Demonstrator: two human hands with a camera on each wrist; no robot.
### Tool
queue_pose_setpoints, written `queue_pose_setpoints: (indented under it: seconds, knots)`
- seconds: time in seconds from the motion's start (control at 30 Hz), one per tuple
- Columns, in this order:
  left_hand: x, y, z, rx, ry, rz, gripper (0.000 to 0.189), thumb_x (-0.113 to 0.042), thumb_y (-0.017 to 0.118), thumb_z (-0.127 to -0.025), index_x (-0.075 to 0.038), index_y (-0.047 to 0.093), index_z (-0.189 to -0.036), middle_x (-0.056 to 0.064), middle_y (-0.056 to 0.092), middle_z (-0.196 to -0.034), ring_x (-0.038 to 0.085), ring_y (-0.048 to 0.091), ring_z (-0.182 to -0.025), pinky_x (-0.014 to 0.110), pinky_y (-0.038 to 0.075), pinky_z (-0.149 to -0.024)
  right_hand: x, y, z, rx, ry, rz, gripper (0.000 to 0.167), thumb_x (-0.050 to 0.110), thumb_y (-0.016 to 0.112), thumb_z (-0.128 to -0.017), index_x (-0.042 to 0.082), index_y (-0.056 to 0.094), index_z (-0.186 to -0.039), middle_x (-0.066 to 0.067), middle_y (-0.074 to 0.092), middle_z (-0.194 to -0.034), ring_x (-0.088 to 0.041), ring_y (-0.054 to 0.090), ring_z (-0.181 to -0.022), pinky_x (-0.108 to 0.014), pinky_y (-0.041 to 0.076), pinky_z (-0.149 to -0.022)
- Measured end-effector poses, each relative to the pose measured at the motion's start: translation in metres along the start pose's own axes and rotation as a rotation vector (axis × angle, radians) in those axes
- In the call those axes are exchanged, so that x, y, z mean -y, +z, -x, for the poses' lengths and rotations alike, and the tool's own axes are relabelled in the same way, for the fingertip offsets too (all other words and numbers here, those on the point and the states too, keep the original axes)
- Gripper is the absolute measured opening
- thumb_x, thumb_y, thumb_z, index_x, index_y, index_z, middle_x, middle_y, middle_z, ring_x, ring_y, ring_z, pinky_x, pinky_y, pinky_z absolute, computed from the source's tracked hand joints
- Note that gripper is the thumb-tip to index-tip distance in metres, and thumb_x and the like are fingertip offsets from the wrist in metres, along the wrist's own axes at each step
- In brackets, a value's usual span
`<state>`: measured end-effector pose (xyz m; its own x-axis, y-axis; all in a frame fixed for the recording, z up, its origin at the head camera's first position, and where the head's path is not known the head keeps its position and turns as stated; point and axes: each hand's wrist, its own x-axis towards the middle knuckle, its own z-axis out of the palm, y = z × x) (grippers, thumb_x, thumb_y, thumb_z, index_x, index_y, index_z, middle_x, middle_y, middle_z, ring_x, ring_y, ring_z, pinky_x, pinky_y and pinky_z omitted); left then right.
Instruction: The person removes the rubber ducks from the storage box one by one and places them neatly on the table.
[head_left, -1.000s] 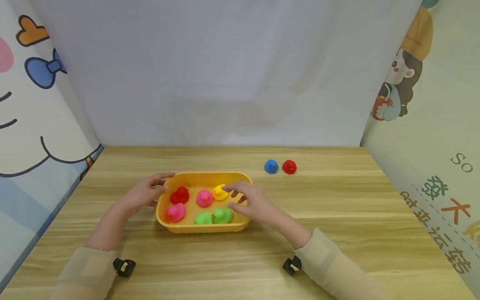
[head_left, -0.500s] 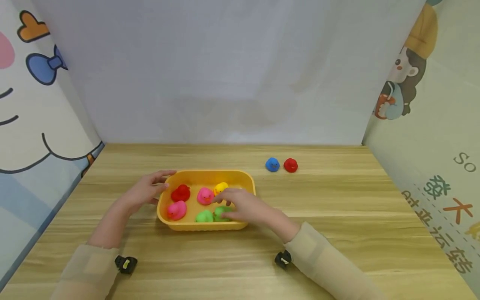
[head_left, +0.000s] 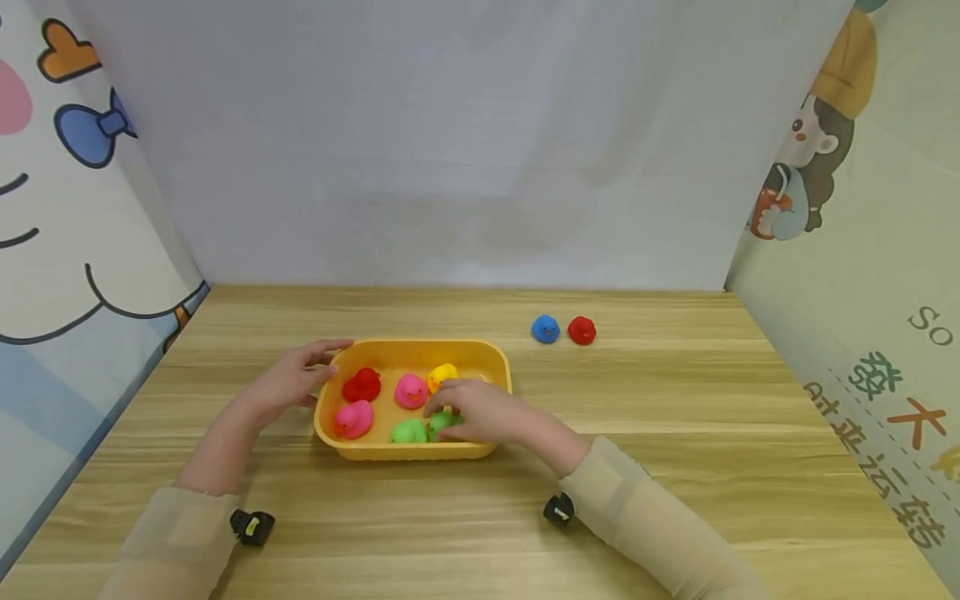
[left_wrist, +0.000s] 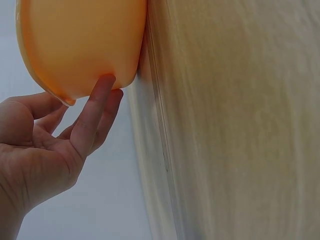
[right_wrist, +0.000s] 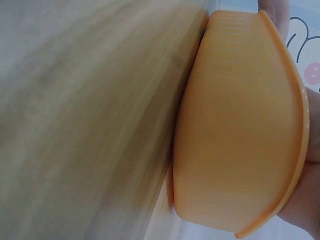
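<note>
A yellow-orange plastic tub [head_left: 420, 451] stands on the wooden table. My left hand [head_left: 288, 383] holds its left end; in the left wrist view the fingers [left_wrist: 95, 112] lie against the outer wall and reach up to the rim. My right hand [head_left: 483, 410] is down inside the tub at its right side, fingers and thumb curled round a green rubber duck [head_left: 442, 423] that they partly cover. Beside it sits another green duck [head_left: 408, 432]. The tub also holds a yellow duck [head_left: 441, 377], two pink ducks [head_left: 411, 392] and a red duck [head_left: 362, 385].
Behind the tub to the right, a blue duck [head_left: 546, 329] and a second red duck [head_left: 582, 331] sit side by side on the table [head_left: 675, 375]. A pale cloth [head_left: 465, 167] hangs along the back edge, with printed cartoon panels at both sides.
My right hand has moved left and down, from above the tub's right end onto the right-hand green duck. The left hand stays at the tub's left end.
</note>
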<state>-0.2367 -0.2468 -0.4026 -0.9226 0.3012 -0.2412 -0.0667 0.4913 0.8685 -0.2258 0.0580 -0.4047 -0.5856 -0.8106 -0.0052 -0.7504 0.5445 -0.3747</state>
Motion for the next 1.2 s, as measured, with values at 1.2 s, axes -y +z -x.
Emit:
queue_pose_setpoints:
  seconds: [1.2]
  knots:
    - [-0.001, 0.0, 0.0, 0.0, -0.006, 0.004, 0.049, -0.015, 0.043, -0.1, -0.014, 0.031, -0.148, 0.028, 0.035, -0.139, 0.041, 0.048, -0.117, 0.042, 0.056, -0.078, 0.001, -0.031, 0.009, -0.021, -0.032, -0.105, 0.023, 0.019, 0.072, -0.084, 0.01, 0.068, -0.105, 0.001, 0.065, -0.1, -0.011, 0.054, -0.079, -0.02, 0.048, -0.072]
